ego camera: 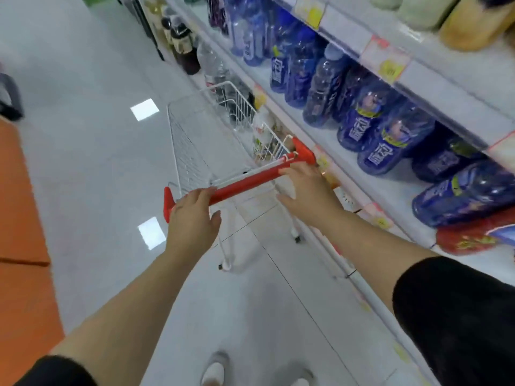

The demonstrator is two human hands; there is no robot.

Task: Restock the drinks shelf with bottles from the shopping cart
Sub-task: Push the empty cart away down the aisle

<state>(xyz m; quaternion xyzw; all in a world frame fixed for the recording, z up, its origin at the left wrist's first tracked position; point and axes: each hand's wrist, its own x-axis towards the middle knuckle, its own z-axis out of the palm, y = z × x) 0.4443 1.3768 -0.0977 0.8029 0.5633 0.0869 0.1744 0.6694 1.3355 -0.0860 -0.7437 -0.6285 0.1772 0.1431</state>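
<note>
Left hand [192, 215] rests on the smooth red handle [245, 185] of the white wire cart [195, 140], fingers loosely over it. Right hand [306, 190] is open-fingered, touching the handle's other end. Blue plastic bottles [384, 140] stand on the shelf [348, 151] beside the cart; its basket contents unclear.

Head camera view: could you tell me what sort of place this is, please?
Most likely a supermarket drinks aisle: shelves of blue bottles with price tags, and a wire shopping cart.
</note>
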